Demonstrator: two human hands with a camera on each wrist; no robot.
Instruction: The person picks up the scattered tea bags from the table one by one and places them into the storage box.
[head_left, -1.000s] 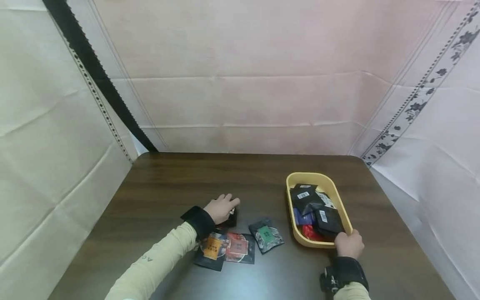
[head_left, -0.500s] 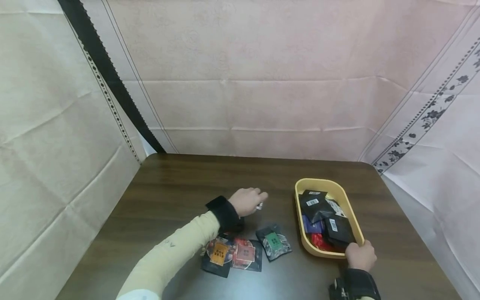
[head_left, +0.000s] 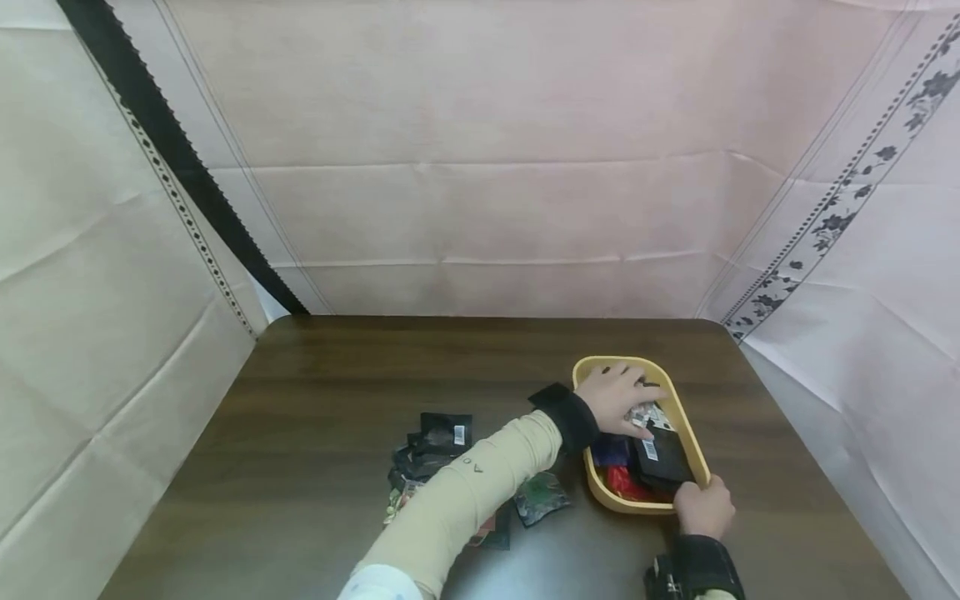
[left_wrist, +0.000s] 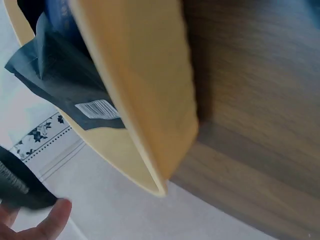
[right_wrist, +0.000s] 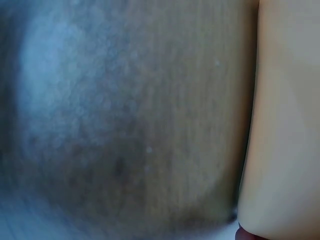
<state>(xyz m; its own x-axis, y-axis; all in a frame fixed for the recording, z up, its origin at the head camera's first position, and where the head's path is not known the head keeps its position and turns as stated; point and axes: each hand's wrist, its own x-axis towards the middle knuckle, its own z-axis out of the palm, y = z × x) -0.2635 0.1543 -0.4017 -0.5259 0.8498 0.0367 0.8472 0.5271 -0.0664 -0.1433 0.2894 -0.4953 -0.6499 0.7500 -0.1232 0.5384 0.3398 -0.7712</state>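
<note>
Currently, the left arm stretches diagonally over the table, its cream sleeve crossing in front of several loose packets. The left hand, palm down, is over the far left part of the yellow basket; seen from its own wrist, its fingers pinch a dark packet by the edge. The right forearm comes straight up from the near side, and the right hand grips the basket's near right corner, fingers bent at the rim; exactly how they lie underneath I cannot tell. Inside the basket are a red packet and a black packet with a barcode. The tabletop is dark brown wood grain, glossy toward the near edge. Creased white cloth surrounds it, with a floral border on the right and a black strip on the left.
</note>
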